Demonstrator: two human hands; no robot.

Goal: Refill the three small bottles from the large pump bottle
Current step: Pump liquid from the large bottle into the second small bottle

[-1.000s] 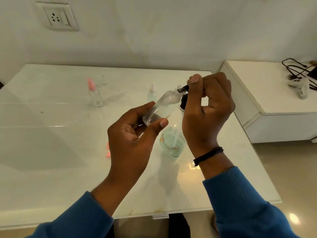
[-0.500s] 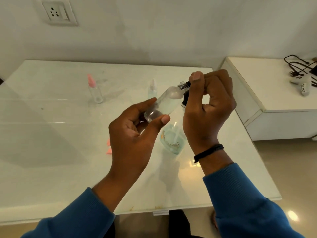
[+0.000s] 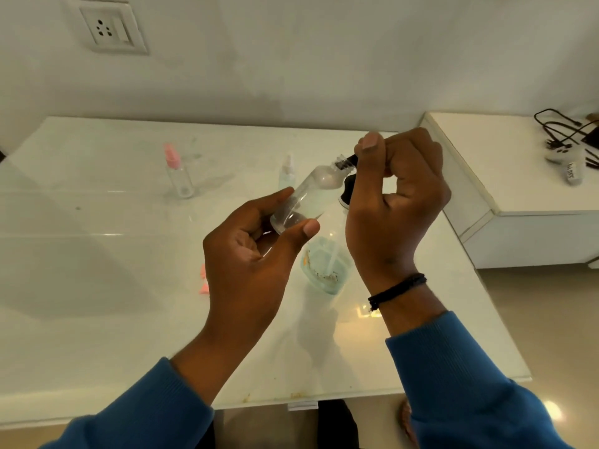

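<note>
White tabletop (image 3: 97, 286) runs to a white wall with a socket (image 3: 107, 29). Above the tabletop, the left hand (image 3: 249, 254) grips the base of a tilted clear small bottle (image 3: 308, 196). The right hand (image 3: 395, 202) pinches a dark cap piece (image 3: 348, 162) at the bottle's neck. Beyond the held bottle stand a pink-capped bottle (image 3: 176, 173) and a clear-capped bottle (image 3: 287, 173). Just nearer than it sits the large pump bottle (image 3: 324, 264).

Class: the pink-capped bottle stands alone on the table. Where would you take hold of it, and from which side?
Pinch the pink-capped bottle round its clear body below the cap, coming from the near side. It stands upright, and its straight, narrow sides suit a thumb-and-finger grip.
</note>
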